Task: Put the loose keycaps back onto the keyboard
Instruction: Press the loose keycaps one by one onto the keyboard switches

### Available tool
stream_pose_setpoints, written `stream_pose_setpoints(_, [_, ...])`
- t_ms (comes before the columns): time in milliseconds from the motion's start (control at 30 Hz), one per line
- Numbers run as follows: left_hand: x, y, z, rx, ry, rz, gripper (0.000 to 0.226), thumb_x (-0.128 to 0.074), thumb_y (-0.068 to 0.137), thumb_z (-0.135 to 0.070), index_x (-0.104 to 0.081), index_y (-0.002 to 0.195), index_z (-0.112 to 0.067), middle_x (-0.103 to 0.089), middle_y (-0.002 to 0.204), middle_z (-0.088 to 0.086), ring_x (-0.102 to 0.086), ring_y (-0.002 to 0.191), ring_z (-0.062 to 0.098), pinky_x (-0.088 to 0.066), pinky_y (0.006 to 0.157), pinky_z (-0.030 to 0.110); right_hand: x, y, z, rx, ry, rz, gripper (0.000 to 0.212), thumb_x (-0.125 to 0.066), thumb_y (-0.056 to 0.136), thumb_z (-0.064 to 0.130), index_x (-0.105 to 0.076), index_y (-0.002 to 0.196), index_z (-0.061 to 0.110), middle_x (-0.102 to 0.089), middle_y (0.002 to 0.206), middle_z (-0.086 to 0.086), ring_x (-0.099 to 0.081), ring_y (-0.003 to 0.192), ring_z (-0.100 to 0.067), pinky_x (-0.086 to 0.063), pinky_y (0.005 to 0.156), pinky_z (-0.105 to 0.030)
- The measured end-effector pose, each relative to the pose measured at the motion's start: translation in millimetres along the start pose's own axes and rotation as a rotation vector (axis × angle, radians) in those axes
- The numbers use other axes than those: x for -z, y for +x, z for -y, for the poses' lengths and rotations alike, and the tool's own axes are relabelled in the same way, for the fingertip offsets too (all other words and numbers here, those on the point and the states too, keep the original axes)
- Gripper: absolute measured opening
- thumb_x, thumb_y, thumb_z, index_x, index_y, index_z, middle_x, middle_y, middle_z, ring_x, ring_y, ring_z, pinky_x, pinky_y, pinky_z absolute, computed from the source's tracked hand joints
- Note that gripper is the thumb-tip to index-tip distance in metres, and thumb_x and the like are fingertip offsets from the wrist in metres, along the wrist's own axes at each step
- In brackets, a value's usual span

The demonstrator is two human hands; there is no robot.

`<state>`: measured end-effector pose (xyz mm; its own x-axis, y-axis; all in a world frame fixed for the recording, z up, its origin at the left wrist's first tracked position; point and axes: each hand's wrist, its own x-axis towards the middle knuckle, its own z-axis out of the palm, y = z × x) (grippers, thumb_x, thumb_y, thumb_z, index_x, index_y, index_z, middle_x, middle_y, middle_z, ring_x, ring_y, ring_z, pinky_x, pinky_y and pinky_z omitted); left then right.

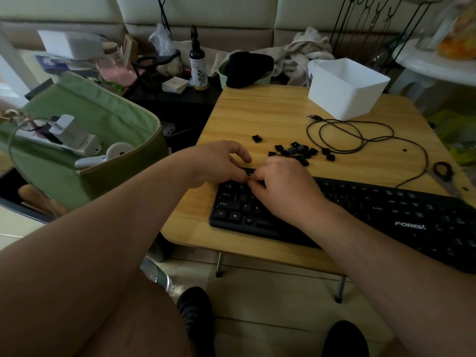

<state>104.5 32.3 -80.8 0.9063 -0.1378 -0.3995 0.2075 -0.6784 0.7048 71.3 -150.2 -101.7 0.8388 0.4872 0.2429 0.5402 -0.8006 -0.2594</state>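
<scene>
A black keyboard (373, 212) lies along the near edge of a low wooden table (270, 114). Several loose black keycaps (296, 152) sit in a pile behind it, with one keycap (256, 138) apart to the left. My left hand (219, 163) and my right hand (286, 189) meet over the keyboard's upper left rows. Their fingertips come together at one small spot there. A keycap between them cannot be made out. My right hand covers several keys.
A white plastic box (345, 88) stands at the table's back right. The keyboard's black cable (355, 135) loops across the middle. A key puller (443, 171) lies at the right edge. A green fabric bin (90, 140) stands left of the table.
</scene>
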Motion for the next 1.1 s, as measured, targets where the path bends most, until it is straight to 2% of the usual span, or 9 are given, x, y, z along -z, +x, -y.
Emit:
stream_pose_setpoints(100, [3.1, 1.3, 1.5, 0.014, -0.023, 0.008, 0.042, -0.087, 0.081, -0.019, -0.068, 0.115, -0.035, -0.068, 0.114, 0.001, -0.064, 0.111, 0.02, -0.049, 0.105, 0.039, 1.1, 0.0, -1.3, -0.029, 0.041, -0.005, 0.027, -0.058, 0.102, 0.037, -0.08, 0.096, 0.023, -0.048, 0.079, 0.009, -0.05, 0.08, -0.013, -0.041, 0.066, -0.031])
stream_pose_setpoints(200, [8.8, 5.5, 2.5, 0.028, -0.1, -0.033, 0.03, -0.09, 0.075, -0.039, -0.075, 0.101, -0.04, -0.069, 0.12, 0.0, -0.061, 0.118, 0.021, -0.045, 0.109, 0.042, 8.0, -1.2, -7.1, -0.068, 0.129, -0.078, 0.029, -0.059, 0.101, 0.039, -0.079, 0.09, 0.022, -0.059, 0.081, 0.007, -0.055, 0.079, -0.012, -0.047, 0.07, -0.032])
stream_pose_setpoints(367, [-4.6, 25.0, -7.2, -0.106, -0.019, -0.276, 0.004, -0.076, 0.093, -0.034, -0.077, 0.096, -0.031, -0.069, 0.105, -0.005, -0.064, 0.101, 0.014, -0.051, 0.079, 0.029, 27.1, -0.1, -32.8, -0.193, 0.134, -0.162, 0.023, -0.061, 0.099, 0.031, -0.081, 0.093, 0.023, -0.068, 0.086, 0.006, -0.059, 0.08, -0.012, -0.049, 0.072, -0.03])
stream_pose_setpoints(500, [-13.5, 37.5, -24.7, -0.194, 0.16, -0.284, 0.014, -0.072, 0.095, -0.034, -0.076, 0.109, -0.035, -0.064, 0.1, -0.015, -0.06, 0.093, 0.004, -0.045, 0.068, 0.021, 38.5, -4.3, -53.4, -0.304, 0.167, -0.17, 0.018, -0.064, 0.099, 0.028, -0.081, 0.095, 0.024, -0.071, 0.094, 0.009, -0.061, 0.076, -0.004, -0.044, 0.063, -0.018])
stream_pose_setpoints(633, [-20.6, 45.0, -38.5, -0.239, 0.334, -0.227, 0.028, -0.073, 0.093, -0.032, -0.074, 0.12, -0.038, -0.067, 0.112, -0.009, -0.062, 0.104, 0.012, -0.052, 0.085, 0.028, 41.5, -11.4, -64.3, -0.306, 0.165, -0.194, 0.016, -0.065, 0.098, 0.026, -0.081, 0.094, 0.026, -0.07, 0.094, 0.012, -0.056, 0.079, 0.004, -0.038, 0.066, -0.012])
stream_pose_setpoints(767, [-27.3, 48.6, -43.8, -0.275, 0.543, -0.274, 0.026, -0.069, 0.096, -0.034, -0.075, 0.121, -0.036, -0.07, 0.117, -0.007, -0.062, 0.11, 0.015, -0.057, 0.095, 0.038, 41.4, -16.9, -70.9, -0.284, 0.198, -0.215, 0.015, -0.066, 0.097, 0.026, -0.081, 0.094, 0.025, -0.067, 0.087, 0.013, -0.054, 0.076, 0.004, -0.036, 0.064, -0.011])
stream_pose_setpoints(900, [-29.3, 41.8, -49.4, -0.266, 0.509, -0.265, 0.025, -0.063, 0.1, -0.035, -0.073, 0.123, -0.034, -0.07, 0.122, -0.007, -0.062, 0.111, 0.015, -0.056, 0.095, 0.039, 36.0, -16.7, -74.3, -0.268, 0.239, -0.218, 0.015, -0.068, 0.096, 0.022, -0.08, 0.104, 0.025, -0.069, 0.092, 0.01, -0.056, 0.078, 0.004, -0.039, 0.068, -0.01])
stream_pose_setpoints(967, [-30.4, 34.2, -52.7, -0.301, 0.414, -0.232, 0.024, -0.061, 0.102, -0.034, -0.075, 0.122, -0.034, -0.072, 0.114, -0.009, -0.064, 0.101, 0.01, -0.053, 0.084, 0.03, 34.0, -16.4, -76.0, -0.241, 0.293, -0.215, 0.026, -0.07, 0.095, 0.017, -0.077, 0.117, 0.028, -0.066, 0.094, 0.011, -0.054, 0.076, 0.004, -0.04, 0.068, -0.012])
stream_pose_setpoints(1100, [-33.5, 17.4, -61.6, -0.37, 0.306, -0.209, 0.021, -0.059, 0.103, -0.032, -0.079, 0.11, -0.036, -0.072, 0.08, -0.007, -0.052, 0.052, 0.002, -0.039, 0.048, 0.02, 35.6, -14.0, -80.3, -0.169, 0.368, -0.186, 0.048, -0.075, 0.09, 0.013, -0.068, 0.13, 0.039, -0.057, 0.097, 0.016, -0.047, 0.072, 0.009, -0.034, 0.069, -0.009])
